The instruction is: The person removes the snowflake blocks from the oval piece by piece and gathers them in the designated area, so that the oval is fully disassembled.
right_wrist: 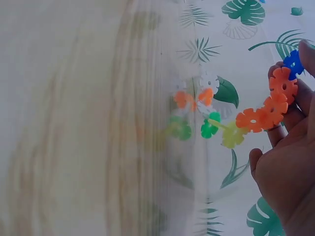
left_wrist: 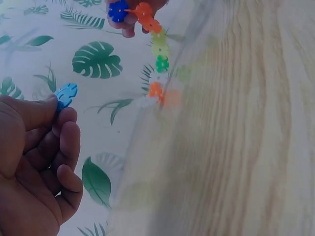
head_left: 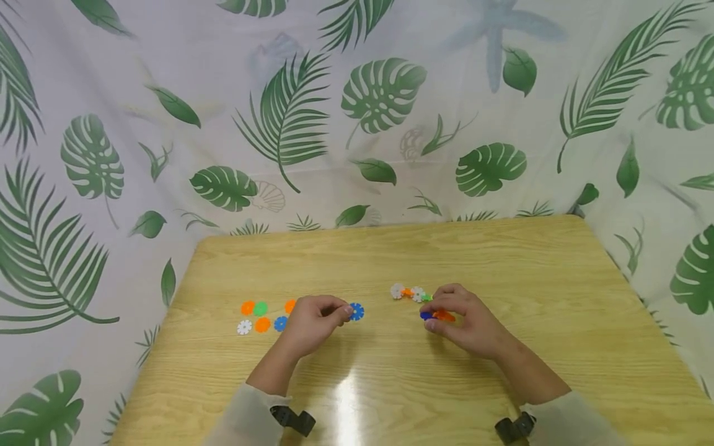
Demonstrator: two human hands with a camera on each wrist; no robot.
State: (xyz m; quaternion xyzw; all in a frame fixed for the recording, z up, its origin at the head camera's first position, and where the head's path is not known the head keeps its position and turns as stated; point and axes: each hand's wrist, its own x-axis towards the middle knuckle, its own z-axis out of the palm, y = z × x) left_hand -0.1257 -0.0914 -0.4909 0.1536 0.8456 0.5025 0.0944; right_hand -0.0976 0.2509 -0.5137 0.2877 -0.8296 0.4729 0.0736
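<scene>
My left hand (head_left: 313, 323) pinches a blue snowflake disc (head_left: 357, 311) between thumb and forefinger, its notched edge facing the other hand. Across a gap to the right, my right hand (head_left: 473, 323) holds one end of a chain of linked snowflake discs (right_wrist: 253, 119). A dark blue disc (right_wrist: 294, 65) forms the held end, at the thumb and fingertips. Orange discs follow along the fingers, then yellow, green, white, orange and white ones. The chain's white far end (head_left: 397, 291) extends leftward, beyond the hand. In the left wrist view the blue disc (left_wrist: 66, 95) appears edge-tilted.
Loose discs lie on the wooden table (head_left: 223, 384) left of my left hand: a white disc (head_left: 244, 327), a green disc (head_left: 260, 308), a blue disc (head_left: 281, 323) and several orange ones. A leaf-printed cloth (head_left: 334, 142) hangs behind the table.
</scene>
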